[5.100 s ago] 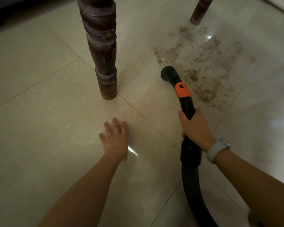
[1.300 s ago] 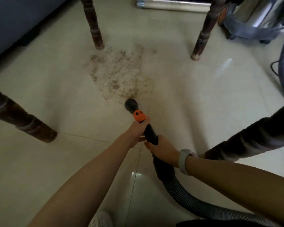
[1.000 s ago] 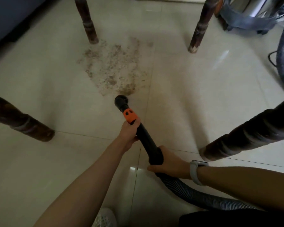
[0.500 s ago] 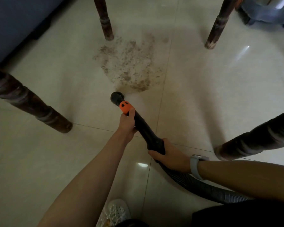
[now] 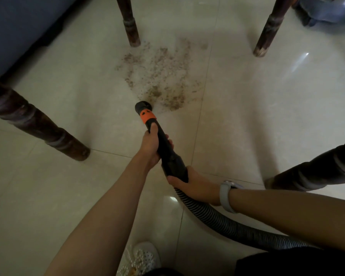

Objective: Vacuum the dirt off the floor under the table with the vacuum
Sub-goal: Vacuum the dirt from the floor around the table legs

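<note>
A patch of brown dirt (image 5: 161, 76) is scattered over the pale tile floor (image 5: 267, 116) between the far table legs. The black vacuum wand (image 5: 163, 144) with an orange collar points at it, and its round nozzle (image 5: 143, 106) sits at the patch's near edge. My left hand (image 5: 150, 148) grips the wand just behind the orange collar. My right hand (image 5: 193, 186) holds the wand's rear end where the ribbed grey hose (image 5: 227, 224) joins; a pale watch is on that wrist.
Dark turned wooden table legs stand around: far left (image 5: 130, 26), far right (image 5: 267, 34), near left (image 5: 38, 124), near right (image 5: 311, 172). A blue sofa (image 5: 18, 26) fills the top left. The vacuum body (image 5: 331, 10) stands at top right. A white shoe (image 5: 141, 257) shows at the bottom.
My left hand left the floor and took the wand. Over the last second the nozzle swept along the patch's near edge, and the dirt nearest the nozzle has thinned.
</note>
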`<state>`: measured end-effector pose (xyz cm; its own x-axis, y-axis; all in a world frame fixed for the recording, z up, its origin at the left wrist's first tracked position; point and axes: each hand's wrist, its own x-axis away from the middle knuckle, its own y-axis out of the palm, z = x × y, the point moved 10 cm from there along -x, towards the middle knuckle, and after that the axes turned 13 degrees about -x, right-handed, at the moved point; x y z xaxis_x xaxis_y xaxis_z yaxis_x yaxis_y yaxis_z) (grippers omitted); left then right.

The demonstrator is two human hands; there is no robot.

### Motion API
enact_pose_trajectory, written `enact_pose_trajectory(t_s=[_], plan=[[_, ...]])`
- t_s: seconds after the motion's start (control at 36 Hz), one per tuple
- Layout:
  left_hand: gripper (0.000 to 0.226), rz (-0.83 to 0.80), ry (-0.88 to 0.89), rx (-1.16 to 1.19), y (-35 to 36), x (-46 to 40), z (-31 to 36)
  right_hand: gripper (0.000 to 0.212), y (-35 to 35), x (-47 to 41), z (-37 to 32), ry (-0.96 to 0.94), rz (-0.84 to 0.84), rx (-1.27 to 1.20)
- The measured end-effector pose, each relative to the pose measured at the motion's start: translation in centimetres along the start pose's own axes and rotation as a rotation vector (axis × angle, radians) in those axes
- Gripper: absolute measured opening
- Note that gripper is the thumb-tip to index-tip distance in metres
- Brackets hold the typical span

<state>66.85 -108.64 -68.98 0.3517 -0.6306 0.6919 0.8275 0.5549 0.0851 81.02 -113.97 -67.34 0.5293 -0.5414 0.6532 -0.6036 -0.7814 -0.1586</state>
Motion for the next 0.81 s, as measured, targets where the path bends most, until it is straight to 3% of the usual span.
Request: enact_pose_trajectory(t_s=[0.81], plan=[[0.038,-0.183,0.016,-0.168,10.6,2.3,-2.6,0.054,-6.2,4.9,4.7,-0.051,0.223,-0.095]])
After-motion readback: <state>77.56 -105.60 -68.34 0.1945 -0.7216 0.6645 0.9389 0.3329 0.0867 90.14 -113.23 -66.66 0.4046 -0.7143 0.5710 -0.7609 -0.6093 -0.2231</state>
